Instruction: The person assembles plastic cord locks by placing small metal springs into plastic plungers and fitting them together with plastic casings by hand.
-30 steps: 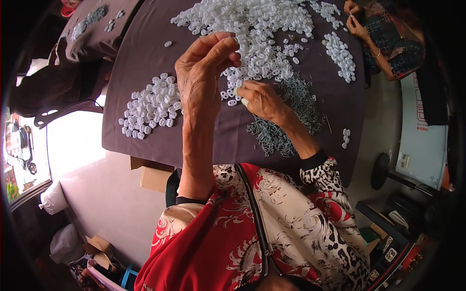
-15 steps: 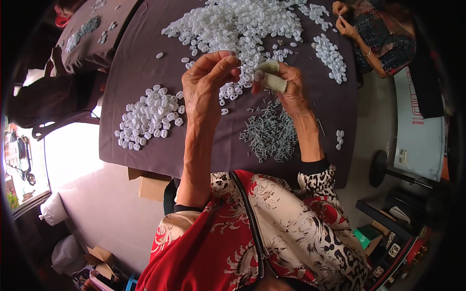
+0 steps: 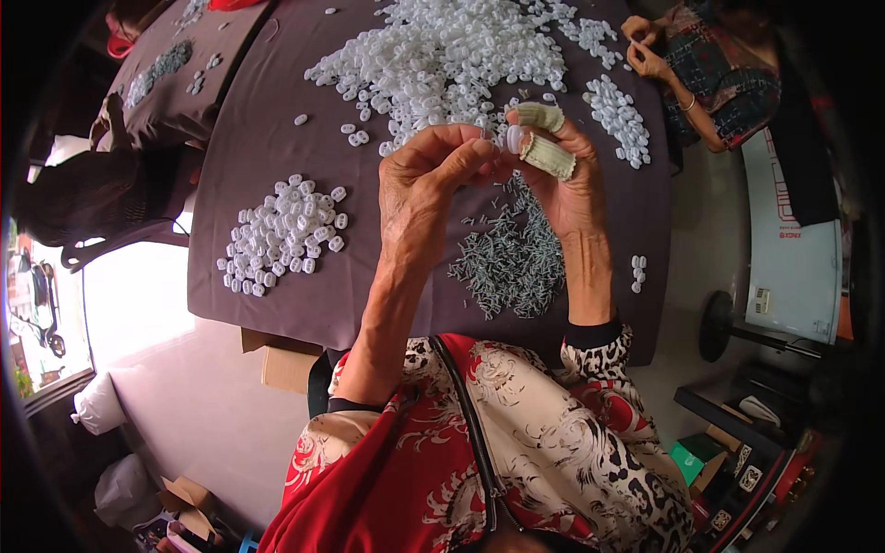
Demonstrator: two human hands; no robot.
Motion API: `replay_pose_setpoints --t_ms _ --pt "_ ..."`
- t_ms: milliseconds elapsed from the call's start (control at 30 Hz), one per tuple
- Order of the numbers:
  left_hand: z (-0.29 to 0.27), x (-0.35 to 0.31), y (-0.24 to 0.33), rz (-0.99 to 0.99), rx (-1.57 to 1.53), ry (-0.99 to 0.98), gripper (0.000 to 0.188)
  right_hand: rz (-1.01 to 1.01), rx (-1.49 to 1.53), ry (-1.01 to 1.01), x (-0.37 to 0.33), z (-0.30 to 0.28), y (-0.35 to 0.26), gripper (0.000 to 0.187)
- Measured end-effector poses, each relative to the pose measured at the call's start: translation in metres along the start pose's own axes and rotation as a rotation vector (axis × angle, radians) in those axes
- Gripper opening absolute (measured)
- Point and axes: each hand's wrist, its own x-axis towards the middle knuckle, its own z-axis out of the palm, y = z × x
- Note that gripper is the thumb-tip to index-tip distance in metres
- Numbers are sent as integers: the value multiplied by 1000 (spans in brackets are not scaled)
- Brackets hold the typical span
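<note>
My left hand (image 3: 417,184) is closed in a pinch above the table; whatever sits between its fingertips is too small to make out. Right beside those fingertips, my right hand (image 3: 573,189) grips a small rounded white plastic piece (image 3: 515,138). Pale cloth covers (image 3: 548,157) wrap the thumb and a finger of that hand. Below my hands lies a heap of thin grey pieces like small screws or nails (image 3: 510,258). Beyond them spreads a large pile of white plastic pieces (image 3: 442,64).
A smaller heap of white pieces (image 3: 286,235) lies at the left of the brown tablecloth (image 3: 304,309). Another cluster (image 3: 619,120) and a short row of pieces (image 3: 638,274) are at the right. A co-worker's hands (image 3: 645,51) work at the far right corner.
My left hand has moved right and slightly nearer me, bringing its fingertips up to the white piece. My right hand, still gripping that piece, has shifted a little right.
</note>
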Motion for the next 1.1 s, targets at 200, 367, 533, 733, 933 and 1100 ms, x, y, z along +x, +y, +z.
replay_pose_setpoints --t_ms 200,367,533,733,933,1100 --pt "1 -2 3 4 -9 6 14 -7 -28 32 -1 7 -9 19" --pt "1 -1 -1 -1 -31 26 12 -87 -323 -36 -5 10 -20 26" --pt "3 1 -2 -21 -104 32 12 -106 -691 -17 -8 17 -28 29" --pt "7 -1 0 -16 -142 22 15 -264 -868 -29 -8 17 -28 34" --pt "3 -1 -6 0 -58 -14 10 -359 -1103 -127 -6 19 -32 38" --pt "5 0 -5 -27 -103 -55 10 -292 -1102 -219 -6 14 -46 34"
